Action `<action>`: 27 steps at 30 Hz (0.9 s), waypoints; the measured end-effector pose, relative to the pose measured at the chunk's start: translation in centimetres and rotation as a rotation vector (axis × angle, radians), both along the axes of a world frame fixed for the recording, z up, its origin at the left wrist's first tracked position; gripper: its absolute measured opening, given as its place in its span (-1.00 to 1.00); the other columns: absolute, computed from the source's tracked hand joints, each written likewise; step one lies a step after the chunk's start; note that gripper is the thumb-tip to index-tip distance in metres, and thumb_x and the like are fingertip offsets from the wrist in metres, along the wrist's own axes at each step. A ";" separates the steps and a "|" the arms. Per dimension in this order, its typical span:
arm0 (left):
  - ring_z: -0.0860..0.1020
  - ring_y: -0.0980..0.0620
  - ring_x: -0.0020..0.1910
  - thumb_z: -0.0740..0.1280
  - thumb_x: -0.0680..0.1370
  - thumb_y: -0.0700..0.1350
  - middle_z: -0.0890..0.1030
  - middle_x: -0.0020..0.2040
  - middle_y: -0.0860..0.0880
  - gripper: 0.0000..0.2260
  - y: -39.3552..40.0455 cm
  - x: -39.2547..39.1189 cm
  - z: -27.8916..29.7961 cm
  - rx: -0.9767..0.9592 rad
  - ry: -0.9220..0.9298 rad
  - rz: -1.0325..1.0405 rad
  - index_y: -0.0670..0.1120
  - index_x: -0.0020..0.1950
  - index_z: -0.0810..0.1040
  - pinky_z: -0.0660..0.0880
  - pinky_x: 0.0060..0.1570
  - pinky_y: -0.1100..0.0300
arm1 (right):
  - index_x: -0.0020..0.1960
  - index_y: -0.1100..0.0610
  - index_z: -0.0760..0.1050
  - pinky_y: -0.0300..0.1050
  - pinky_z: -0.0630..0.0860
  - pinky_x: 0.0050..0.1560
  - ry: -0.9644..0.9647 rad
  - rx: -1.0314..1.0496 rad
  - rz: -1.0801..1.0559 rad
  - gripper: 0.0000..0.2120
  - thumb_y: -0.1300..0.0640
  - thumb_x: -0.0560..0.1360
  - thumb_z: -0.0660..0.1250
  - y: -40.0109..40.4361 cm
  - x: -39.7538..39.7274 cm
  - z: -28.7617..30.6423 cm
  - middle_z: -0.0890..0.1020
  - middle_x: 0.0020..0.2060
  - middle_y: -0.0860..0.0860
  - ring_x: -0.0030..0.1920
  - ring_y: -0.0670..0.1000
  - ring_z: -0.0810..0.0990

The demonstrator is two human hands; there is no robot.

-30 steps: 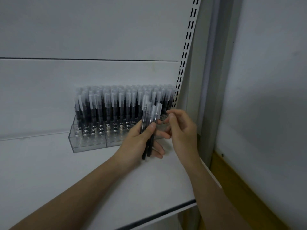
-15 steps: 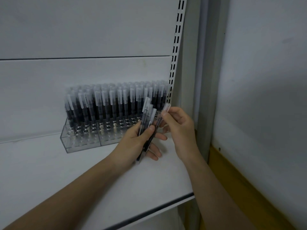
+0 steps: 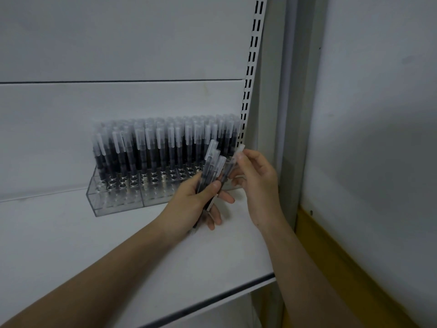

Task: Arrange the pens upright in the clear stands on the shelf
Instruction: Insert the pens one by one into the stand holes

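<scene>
The right hand [image 3: 256,183] has drawn one pen [image 3: 233,163] away from the bunch of pens [image 3: 210,171], pinching its cap; the left hand [image 3: 191,204] grips that bunch before the clear stands [image 3: 118,204] on the shelf [image 3: 94,252].

one pen [image 3: 233,163] is now drawn clear of the bundle [image 3: 210,171] gripped in the left hand [image 3: 191,204], pinched near its cap by the right hand [image 3: 256,176] and carried up and to the right, its barrel tilted.
</scene>
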State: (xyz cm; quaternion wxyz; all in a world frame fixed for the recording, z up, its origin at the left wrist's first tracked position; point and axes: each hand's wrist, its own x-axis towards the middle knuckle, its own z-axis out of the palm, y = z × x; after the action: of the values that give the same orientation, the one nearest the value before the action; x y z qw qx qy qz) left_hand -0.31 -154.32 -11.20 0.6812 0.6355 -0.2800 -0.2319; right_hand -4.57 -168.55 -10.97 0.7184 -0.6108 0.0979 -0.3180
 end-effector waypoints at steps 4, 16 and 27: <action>0.54 -0.12 -0.47 0.19 0.67 -0.13 0.70 -0.07 -0.16 -0.81 0.1 0.0 0.1 -0.015 -0.003 0.018 -0.13 0.25 0.47 0.48 -0.53 0.16 | 0.03 0.09 0.60 -0.12 0.55 -0.09 -0.002 0.002 0.008 -0.94 0.17 0.57 0.37 0.2 0.3 0.1 0.68 -0.16 0.02 -0.16 -0.04 0.62; 0.37 -0.02 -0.57 0.14 0.69 -0.08 0.61 -0.21 -0.07 -0.88 0.3 0.1 0.3 -0.049 -0.267 0.298 0.00 0.14 0.46 0.34 -0.55 0.18 | 0.13 0.16 0.57 -0.19 0.59 -0.16 -0.129 -0.039 -0.136 -0.86 0.21 0.58 0.36 -1.9 2.6 5.5 0.68 -0.03 0.09 -0.13 -0.01 0.65; 0.22 0.08 -0.60 0.11 0.71 -0.09 0.52 -0.35 -0.06 -0.85 0.5 0.6 0.9 -0.247 -0.075 0.334 -0.06 0.15 0.46 0.17 -0.59 0.30 | 0.14 0.03 0.51 0.03 0.65 0.03 -0.052 -0.559 -0.157 -0.87 0.15 0.60 0.33 -2.8 4.6 6.3 0.63 -0.06 -0.06 -0.05 -0.06 0.65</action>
State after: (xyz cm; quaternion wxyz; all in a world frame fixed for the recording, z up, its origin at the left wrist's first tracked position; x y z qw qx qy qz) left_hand 0.28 -153.82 -10.29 0.7720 0.5929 -0.2223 -0.0557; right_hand 0.04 -171.38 -4.64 0.4977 -0.7674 0.0349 -0.4027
